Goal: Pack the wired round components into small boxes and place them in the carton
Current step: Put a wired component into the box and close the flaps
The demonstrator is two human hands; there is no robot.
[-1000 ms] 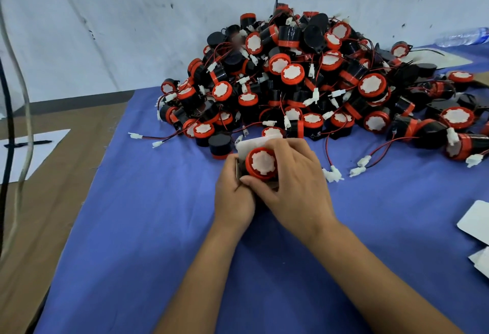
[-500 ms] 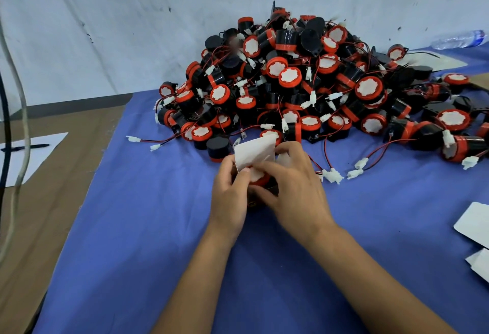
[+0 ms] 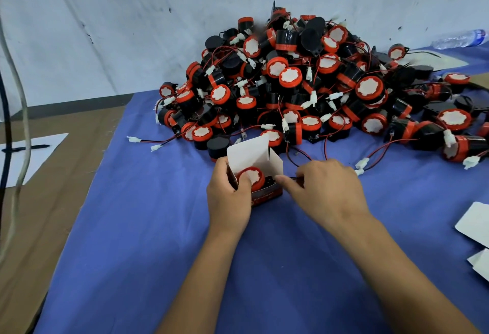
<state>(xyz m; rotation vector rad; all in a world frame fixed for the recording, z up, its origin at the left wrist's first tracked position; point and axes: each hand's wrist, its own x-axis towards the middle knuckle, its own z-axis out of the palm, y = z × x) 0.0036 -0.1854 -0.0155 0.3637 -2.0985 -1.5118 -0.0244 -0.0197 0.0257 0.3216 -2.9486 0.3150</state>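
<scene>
The left hand (image 3: 227,196) is curled round the left side of a small box (image 3: 260,175), its thumb lying over the rim against the round part (image 3: 251,178) that sits inside. That part shows an orange ring with a white face turned up, low in the box, near its left wall. The right hand (image 3: 328,188) is at the box's right side, thumb and forefinger pinched together on the part's dark wire (image 3: 292,178) just beside the right wall; its other fingers are curled under. The box stands on the blue cloth (image 3: 148,241) that covers the table, its white lid flap upright at the back and its dark printed front facing the person.

Just behind the box rises a large pile of parts (image 3: 304,87), black bodies with orange rings, red and black wires and white plugs spilling from its edges onto the cloth. White cards (image 3: 476,225) lie at the cloth's right edge. A plastic bottle (image 3: 460,39) lies at the far right by the wall. To the left, on brown cardboard (image 3: 34,201), a pen (image 3: 26,147) rests on a sheet of paper (image 3: 16,161).
</scene>
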